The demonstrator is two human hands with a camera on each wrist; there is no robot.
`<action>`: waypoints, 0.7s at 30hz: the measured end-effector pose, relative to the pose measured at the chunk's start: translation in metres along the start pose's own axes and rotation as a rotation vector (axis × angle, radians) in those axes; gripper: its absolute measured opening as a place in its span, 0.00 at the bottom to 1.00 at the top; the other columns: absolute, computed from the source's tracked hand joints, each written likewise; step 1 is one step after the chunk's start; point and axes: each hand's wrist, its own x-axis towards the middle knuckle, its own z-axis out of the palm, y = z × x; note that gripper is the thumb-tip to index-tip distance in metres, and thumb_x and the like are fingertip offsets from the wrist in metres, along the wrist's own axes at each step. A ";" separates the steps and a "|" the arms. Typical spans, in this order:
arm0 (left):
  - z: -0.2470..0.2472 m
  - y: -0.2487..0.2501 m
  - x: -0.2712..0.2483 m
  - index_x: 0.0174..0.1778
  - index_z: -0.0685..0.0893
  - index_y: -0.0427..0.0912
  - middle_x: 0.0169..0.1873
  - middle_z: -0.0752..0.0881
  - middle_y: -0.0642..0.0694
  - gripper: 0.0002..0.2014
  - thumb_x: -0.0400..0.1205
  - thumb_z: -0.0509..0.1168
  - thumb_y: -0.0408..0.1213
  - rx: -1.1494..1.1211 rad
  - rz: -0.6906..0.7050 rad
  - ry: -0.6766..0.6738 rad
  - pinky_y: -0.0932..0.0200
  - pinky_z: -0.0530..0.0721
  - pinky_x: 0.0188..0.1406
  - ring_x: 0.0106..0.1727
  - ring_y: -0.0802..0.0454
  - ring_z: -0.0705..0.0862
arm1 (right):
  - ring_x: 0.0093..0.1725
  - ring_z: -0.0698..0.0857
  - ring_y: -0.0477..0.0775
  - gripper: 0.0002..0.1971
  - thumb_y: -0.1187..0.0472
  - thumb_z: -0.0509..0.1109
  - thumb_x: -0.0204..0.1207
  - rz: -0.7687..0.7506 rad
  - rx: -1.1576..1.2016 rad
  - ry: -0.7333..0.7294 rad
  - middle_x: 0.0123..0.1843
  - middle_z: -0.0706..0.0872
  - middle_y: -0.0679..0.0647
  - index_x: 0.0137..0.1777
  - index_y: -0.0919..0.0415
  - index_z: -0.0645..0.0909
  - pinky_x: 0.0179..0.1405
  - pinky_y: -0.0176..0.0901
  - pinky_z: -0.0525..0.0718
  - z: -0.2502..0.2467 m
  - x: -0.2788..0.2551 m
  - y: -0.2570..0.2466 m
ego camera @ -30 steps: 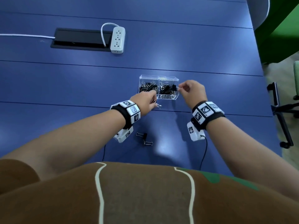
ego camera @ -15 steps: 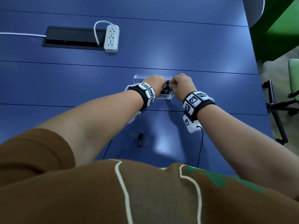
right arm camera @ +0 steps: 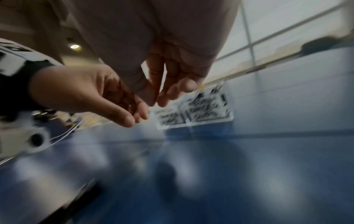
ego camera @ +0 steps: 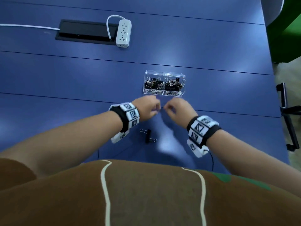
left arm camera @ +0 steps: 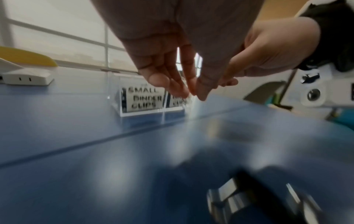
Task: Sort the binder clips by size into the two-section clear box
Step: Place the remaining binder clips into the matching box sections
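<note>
Clear 2-section box point(ego camera: 164, 93) sits on the blue table point(ego camera: 65, 75), w/ black binder clips point(ego camera: 153, 84) piled in the left section, labelled SMALL BINDER CLIPS, and more clips point(ego camera: 174, 84) in the right section; that label's too blurred to read for sure. 2 loose binder clips point(ego camera: 148, 136) lie on the table nearer the person, touching each other, well short of the box. Left hand point(ego camera: 146, 108) hovers just in front of the box, fingers hanging loose and nearly straight, nothing in them. Right hand point(ego camera: 178, 108) is close beside it, fingertips almost meeting the left's, fingers relaxed, also holding nothing. Both are off the table, motion-blurred. Farther back, a white power strip point(ego camera: 123, 33) lies by the black cable hatch point(ego camera: 84, 32). Black chair frame point(ego camera: 288, 115) stands off the table's right edge.
</note>
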 end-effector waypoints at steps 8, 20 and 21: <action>0.044 -0.023 -0.065 0.61 0.83 0.55 0.54 0.75 0.45 0.14 0.80 0.66 0.42 0.096 0.019 -0.263 0.52 0.79 0.37 0.48 0.44 0.81 | 0.53 0.80 0.63 0.15 0.62 0.69 0.71 -0.248 -0.120 -0.337 0.56 0.85 0.57 0.58 0.55 0.85 0.41 0.55 0.84 0.081 -0.054 -0.028; 0.030 -0.017 -0.046 0.50 0.80 0.38 0.47 0.80 0.42 0.07 0.78 0.65 0.35 -0.100 -0.017 -0.025 0.48 0.81 0.48 0.43 0.43 0.80 | 0.39 0.79 0.65 0.06 0.69 0.65 0.67 -0.032 -0.022 -0.123 0.42 0.81 0.61 0.43 0.64 0.81 0.38 0.50 0.82 0.077 -0.055 0.000; 0.023 -0.011 -0.038 0.49 0.80 0.38 0.44 0.81 0.43 0.07 0.77 0.66 0.34 -0.124 -0.003 0.026 0.49 0.81 0.49 0.42 0.46 0.79 | 0.40 0.79 0.63 0.07 0.68 0.66 0.67 0.026 0.016 -0.088 0.43 0.81 0.59 0.44 0.62 0.81 0.41 0.50 0.82 0.069 -0.052 0.000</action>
